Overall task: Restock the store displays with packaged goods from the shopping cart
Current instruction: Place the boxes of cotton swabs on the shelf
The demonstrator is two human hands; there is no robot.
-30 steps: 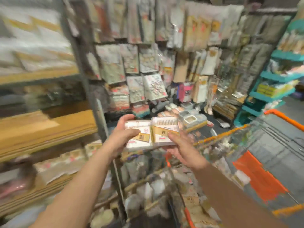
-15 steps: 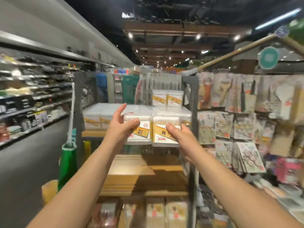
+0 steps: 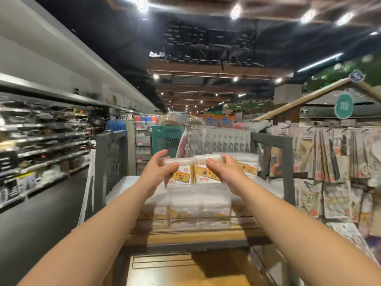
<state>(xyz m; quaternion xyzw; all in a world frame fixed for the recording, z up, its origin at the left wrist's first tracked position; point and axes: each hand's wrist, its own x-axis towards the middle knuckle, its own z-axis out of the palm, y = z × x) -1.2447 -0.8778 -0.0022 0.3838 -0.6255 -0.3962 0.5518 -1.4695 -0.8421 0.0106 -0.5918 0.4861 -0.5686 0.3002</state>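
We hold two clear cotton swab boxes side by side, raised above the top shelf (image 3: 185,236) of a grey metal display rack (image 3: 287,162). Left hand (image 3: 157,172) grips the left cotton swab box (image 3: 181,173): thumb curled over its near face, fingers behind its upper edge. Right hand (image 3: 223,172) grips the right cotton swab box (image 3: 203,171) the same way, thumb on the front, fingers wrapped round its right end. The two boxes touch along their inner sides. Each is transparent, shows a row of white swab tips along the top, and carries a yellow label with red trim on the front.

Below the held pair, the top shelf carries stacked cotton swab boxes (image 3: 199,207) of the same kind, packed edge to edge behind a low clear front lip; contents are blurred but the white swabs and yellow labels show. More of them stand at the back right (image 3: 247,164), just beside the right hand. Behind these hang flat packets (image 3: 222,141) in a row.

To the right, a pegboard wall of hanging packaged goods (image 3: 334,162). To the left across the aisle, long store shelves (image 3: 45,141), contents too blurred to name. A lower wooden shelf (image 3: 185,271) sits under the top one.
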